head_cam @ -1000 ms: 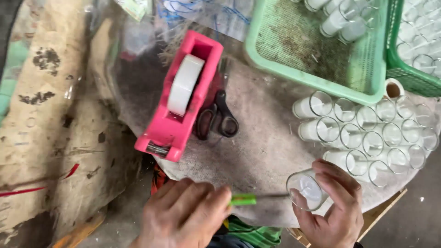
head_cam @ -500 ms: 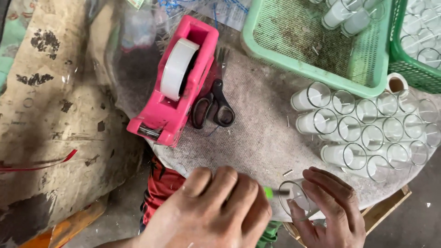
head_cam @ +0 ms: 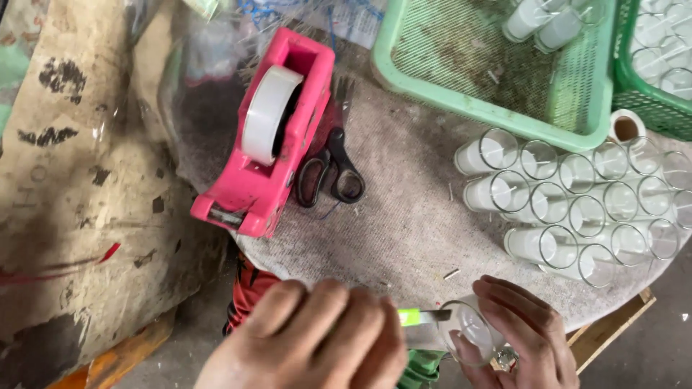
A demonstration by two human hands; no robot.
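Note:
My right hand grips a clear glass candle cup at the bottom edge of the round work surface, its mouth turned toward my left. My left hand is closed around a thin tool with a green handle; its metal tip reaches the cup's mouth. A cluster of several glass cups with white wax stands just beyond my right hand.
A pink tape dispenser with a white roll lies at the left, black scissors beside it. A light green mesh basket holds two cups at the back; a darker green basket sits at the far right. Worn cardboard lies left.
Both hands shifted slightly while working at the cup. The left hand covered the green handle half a second ago; the handle and metal tip show again at the cup's mouth.

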